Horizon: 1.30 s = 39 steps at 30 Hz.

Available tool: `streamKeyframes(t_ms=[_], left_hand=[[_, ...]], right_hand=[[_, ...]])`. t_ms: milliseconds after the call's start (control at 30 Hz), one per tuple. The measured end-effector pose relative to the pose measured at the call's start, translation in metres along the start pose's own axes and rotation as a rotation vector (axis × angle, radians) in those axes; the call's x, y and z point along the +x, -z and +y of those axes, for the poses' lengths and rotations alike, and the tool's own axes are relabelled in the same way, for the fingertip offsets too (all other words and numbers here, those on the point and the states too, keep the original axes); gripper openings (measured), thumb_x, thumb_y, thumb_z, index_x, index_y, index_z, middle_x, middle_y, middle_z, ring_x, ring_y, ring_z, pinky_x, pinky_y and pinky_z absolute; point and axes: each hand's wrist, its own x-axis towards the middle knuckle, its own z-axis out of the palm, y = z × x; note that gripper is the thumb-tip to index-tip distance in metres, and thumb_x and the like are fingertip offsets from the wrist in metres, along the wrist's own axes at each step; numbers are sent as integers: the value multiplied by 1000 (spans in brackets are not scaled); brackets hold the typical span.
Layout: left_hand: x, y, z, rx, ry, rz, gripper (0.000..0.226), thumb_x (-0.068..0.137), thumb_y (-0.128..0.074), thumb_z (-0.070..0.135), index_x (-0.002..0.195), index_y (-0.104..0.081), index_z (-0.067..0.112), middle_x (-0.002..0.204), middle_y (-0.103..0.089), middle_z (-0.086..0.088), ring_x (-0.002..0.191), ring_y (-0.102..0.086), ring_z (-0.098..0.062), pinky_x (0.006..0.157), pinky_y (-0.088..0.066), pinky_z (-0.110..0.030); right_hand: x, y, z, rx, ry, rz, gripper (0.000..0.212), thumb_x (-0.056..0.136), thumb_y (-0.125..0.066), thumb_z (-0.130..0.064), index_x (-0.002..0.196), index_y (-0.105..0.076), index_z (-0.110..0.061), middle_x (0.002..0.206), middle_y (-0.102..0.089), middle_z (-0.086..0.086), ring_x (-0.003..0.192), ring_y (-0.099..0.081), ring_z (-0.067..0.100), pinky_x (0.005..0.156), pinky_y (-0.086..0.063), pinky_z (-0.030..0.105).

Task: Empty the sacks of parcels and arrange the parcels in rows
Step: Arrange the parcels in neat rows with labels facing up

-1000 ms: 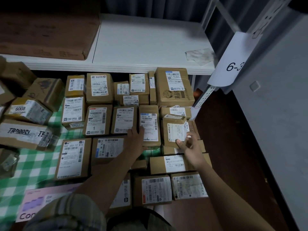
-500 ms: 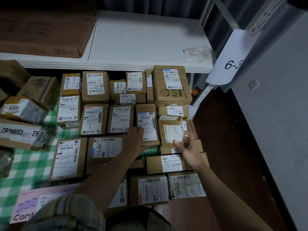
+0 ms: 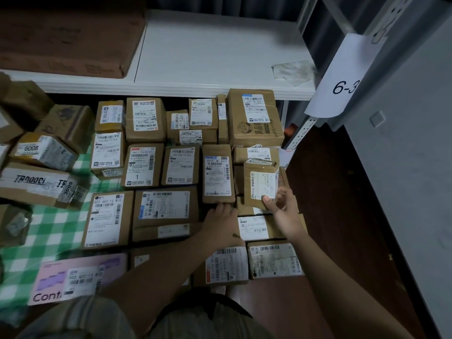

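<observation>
Below the white shelf point(image 3: 220, 57), brown parcels lie in rows, partly on a green checked cloth point(image 3: 49, 231). At the right end of the rows, the right hand point(image 3: 281, 211) has its grip closed on a small upright parcel point(image 3: 260, 182), thumb on its labelled face, fingers behind it. The left hand point(image 3: 220, 223) lies open, fingertips touching the near edge of a tall narrow parcel point(image 3: 217, 174) in the middle row. A paper sign point(image 3: 342, 77) reading 6-3 hangs on the rack post.
</observation>
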Motion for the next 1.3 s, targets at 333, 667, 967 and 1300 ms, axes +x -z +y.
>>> streamKeyframes(t_ms=[333,667,967,1300], left_hand=[[6,-16,1,37,-34,-66,62,85,-56,57,125,-45,11,126,-51,-12,115,-47,-29,99,-34,-39],[4,-17,-1,47,-62,-7,64,86,-55,56,130,-44,12,131,-51,-9,120,-45,-27,107,-27,-43],[-34,-9,-30,21,80,91,73,88,-58,52,142,-30,12,145,-30,-9,134,-28,-27,108,-28,-40],[-66,-5,-69,119,134,-11,57,95,-53,26,145,-30,10,134,-46,-11,117,-47,-27,81,-43,-35]], right_hand=[[-7,3,8,3,2,20,26,91,-66,-18,107,-45,-23,109,-61,-11,106,-60,6,96,-51,41],[-8,0,5,6,8,8,31,91,-66,-20,114,-44,-19,114,-62,-1,111,-60,16,93,-51,32],[-11,-21,-10,-126,107,-160,39,91,-66,-21,120,-40,-20,116,-55,13,100,-55,13,85,-46,18],[-13,-49,-26,-535,378,-351,46,87,-70,-28,123,-42,-24,120,-52,-9,100,-54,12,71,-40,26]])
